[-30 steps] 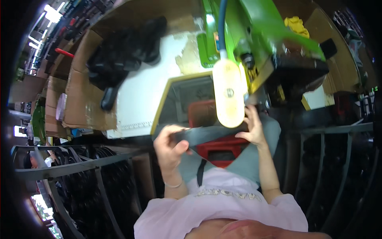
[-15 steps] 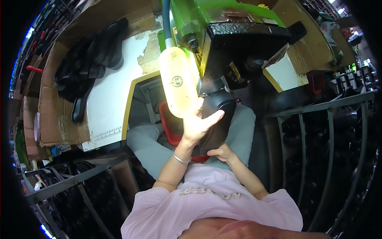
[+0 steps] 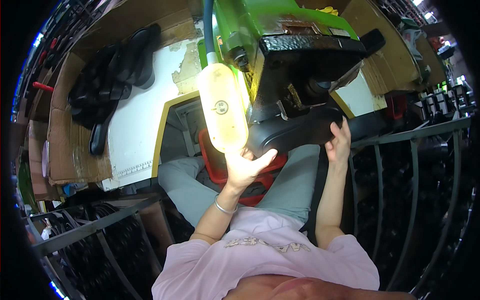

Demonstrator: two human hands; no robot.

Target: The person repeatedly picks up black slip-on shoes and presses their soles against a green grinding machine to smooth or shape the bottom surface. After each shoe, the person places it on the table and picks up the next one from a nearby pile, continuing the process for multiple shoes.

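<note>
Black shoe sole (image 3: 295, 134) lying crosswise, left hand (image 3: 246, 167) and right hand (image 3: 340, 145) at its ends

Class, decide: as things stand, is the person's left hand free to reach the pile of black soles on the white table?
Probably not: the left hand is on the black sole under the green machine, and the pile of black soles lies far off to the left.

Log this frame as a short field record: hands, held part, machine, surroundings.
left hand: under the near end of the black sole, thumb up on its edge
right hand: on the sole's far end
black sole: held up under the black press head
machine: green body
lamp: lit, yellowish, just left of the sole
red bin: between the knees
left bench: white top, pile of black soles
</note>
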